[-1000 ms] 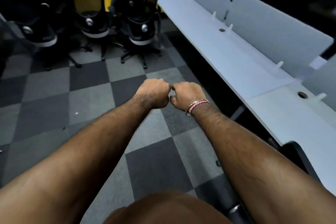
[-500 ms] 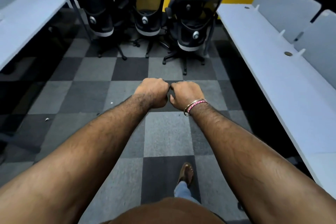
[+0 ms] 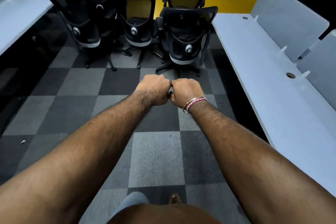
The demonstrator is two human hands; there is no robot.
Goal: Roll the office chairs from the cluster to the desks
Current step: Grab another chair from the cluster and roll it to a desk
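Checkered carpet [image 3: 156,158], white desks [image 3: 269,85] flanking, perhaps 5 chairs [image 3: 183,38] clustered.

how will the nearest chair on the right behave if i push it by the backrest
The chair should probably roll readily: it stands on a star base with casters on flat carpet tiles. Pushed high on its tall backrest, it may swivel or tip slightly rather than track straight. It stands close to the desk, so it could bump that edge.

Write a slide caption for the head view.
Two empty fists, left hand and right hand, before black mesh-backed office chairs between long white desks.
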